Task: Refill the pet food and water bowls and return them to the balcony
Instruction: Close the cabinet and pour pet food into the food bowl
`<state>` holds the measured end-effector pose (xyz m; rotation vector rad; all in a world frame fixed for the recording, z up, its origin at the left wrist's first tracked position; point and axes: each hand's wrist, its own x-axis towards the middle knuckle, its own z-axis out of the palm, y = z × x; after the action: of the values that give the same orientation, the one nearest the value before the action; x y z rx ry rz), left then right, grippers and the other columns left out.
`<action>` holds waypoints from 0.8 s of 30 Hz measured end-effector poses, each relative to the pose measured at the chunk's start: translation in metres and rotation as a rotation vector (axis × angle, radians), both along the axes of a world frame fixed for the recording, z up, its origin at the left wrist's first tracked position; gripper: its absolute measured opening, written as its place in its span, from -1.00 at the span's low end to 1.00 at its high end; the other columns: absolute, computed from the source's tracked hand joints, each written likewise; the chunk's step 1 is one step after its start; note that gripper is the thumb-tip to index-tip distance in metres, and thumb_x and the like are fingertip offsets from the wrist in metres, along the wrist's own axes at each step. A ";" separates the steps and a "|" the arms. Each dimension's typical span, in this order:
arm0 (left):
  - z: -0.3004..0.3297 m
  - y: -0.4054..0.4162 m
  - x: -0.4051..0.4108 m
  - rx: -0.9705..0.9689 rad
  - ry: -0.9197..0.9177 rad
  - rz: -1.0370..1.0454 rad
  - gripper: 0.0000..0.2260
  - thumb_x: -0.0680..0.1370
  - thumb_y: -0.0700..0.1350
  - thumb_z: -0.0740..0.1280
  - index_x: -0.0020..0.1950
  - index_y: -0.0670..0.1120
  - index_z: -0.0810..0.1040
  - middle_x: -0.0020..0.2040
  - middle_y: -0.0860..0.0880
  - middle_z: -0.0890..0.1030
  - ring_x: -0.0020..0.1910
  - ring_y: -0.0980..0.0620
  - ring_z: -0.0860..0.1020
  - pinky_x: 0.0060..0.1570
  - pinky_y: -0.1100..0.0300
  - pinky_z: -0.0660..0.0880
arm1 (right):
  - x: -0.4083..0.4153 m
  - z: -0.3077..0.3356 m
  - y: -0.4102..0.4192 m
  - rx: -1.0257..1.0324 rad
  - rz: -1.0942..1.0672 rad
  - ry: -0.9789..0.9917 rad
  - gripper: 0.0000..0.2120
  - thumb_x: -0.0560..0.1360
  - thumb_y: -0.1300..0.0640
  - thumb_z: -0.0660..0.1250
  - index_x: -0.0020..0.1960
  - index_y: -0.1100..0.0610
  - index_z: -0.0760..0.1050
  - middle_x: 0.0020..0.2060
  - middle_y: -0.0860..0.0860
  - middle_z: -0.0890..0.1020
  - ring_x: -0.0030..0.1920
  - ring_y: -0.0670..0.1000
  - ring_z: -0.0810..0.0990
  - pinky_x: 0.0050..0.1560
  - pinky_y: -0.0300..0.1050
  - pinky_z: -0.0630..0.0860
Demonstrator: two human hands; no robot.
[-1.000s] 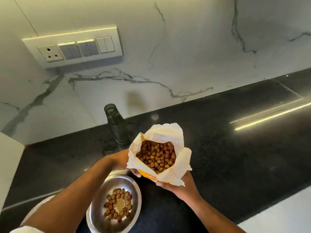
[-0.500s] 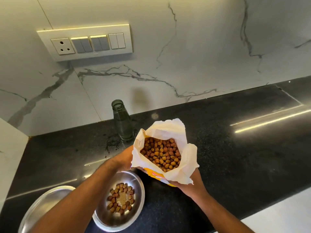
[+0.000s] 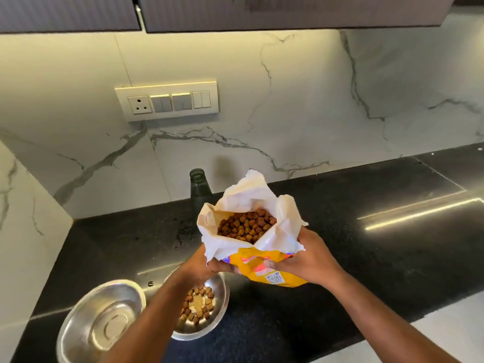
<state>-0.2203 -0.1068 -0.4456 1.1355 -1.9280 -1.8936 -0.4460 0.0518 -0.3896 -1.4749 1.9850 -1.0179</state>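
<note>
left hand (image 3: 207, 265) grips open kibble bag (image 3: 251, 231) low at its side | right hand (image 3: 306, 260) clasps opposite side | bag held above black counter (image 3: 366, 258) | food bowl (image 3: 201, 305) below-left of bag | empty bowl (image 3: 99, 320) farther left | bottle (image 3: 200, 191) behind bag

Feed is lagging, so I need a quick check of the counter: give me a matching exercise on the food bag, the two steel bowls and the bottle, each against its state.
Things:
1. food bag
2. left bowl
3. right bowl
4. bottle

States:
a. holds a little kibble
b. stands uncapped by the wall
c. held in both hands, top open
d. no kibble inside

Pairs: 1-c, 2-d, 3-a, 4-b. The left hand and right hand grip the bag.
</note>
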 end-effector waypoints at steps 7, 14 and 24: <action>-0.006 0.051 -0.008 0.058 0.486 0.225 -0.49 0.36 -0.39 0.56 0.29 -0.16 0.62 0.21 -0.21 0.69 0.25 -0.18 0.63 0.16 -0.01 0.62 | -0.012 0.022 -0.005 0.015 0.138 0.120 -0.42 0.12 -0.40 0.53 0.09 -0.31 0.51 -0.04 -0.29 0.70 0.01 -0.22 0.68 0.01 -0.23 0.58; -0.025 0.117 -0.049 0.271 0.693 0.526 -0.28 0.23 -0.12 0.71 0.34 -0.14 0.55 0.18 -0.22 0.70 0.18 -0.23 0.67 0.01 -0.10 0.64 | -0.041 0.037 -0.006 0.043 0.342 0.285 -0.35 0.15 -0.51 0.44 0.17 -0.34 0.40 -0.17 -0.46 0.59 -0.11 -0.29 0.62 -0.07 -0.37 0.48; -0.037 0.178 -0.084 0.414 0.783 0.810 -0.36 0.33 -0.26 0.55 0.39 -0.18 0.45 0.09 -0.24 0.72 0.05 -0.27 0.70 -0.07 -0.19 0.65 | -0.048 0.034 -0.014 0.108 0.553 0.547 -0.10 0.18 -0.56 0.36 0.45 -0.27 0.28 0.12 -0.18 0.71 0.11 -0.01 0.70 0.09 -0.06 0.60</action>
<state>-0.3038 0.0713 -0.4826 0.8499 -0.5551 -1.8388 -0.4935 0.0377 -0.3561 -2.2324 1.7352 -0.2840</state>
